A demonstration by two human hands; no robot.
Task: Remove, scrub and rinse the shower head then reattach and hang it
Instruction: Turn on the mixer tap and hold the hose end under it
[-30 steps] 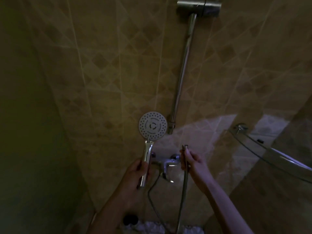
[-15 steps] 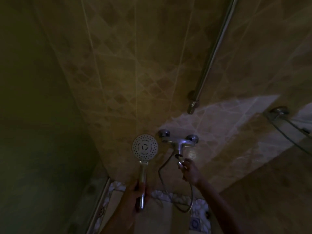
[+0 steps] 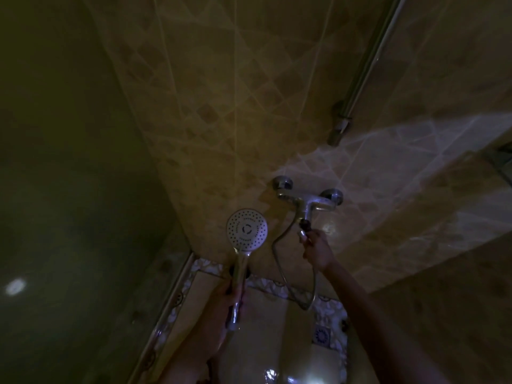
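Observation:
The shower head (image 3: 246,230) is round and white, with a chrome handle, and its spray face points toward me. My left hand (image 3: 221,309) grips the lower part of that handle and holds it upright. The handle's bottom end is bare, with no hose on it. My right hand (image 3: 317,249) is closed on the free end of the metal hose (image 3: 279,268), just under the lever of the chrome wall mixer (image 3: 307,199). The hose loops down from the mixer and back up into my right hand.
A chrome slide rail (image 3: 363,73) runs up the tiled wall at the upper right. A dark glass panel fills the left side. Below lies the shower floor with a pebble-pattern border (image 3: 273,286) and a small square drain (image 3: 321,335).
The view has tilted down, so the rail's top bracket has gone out of sight and the floor shows. My right hand with the hose end now sits right below the mixer lever.

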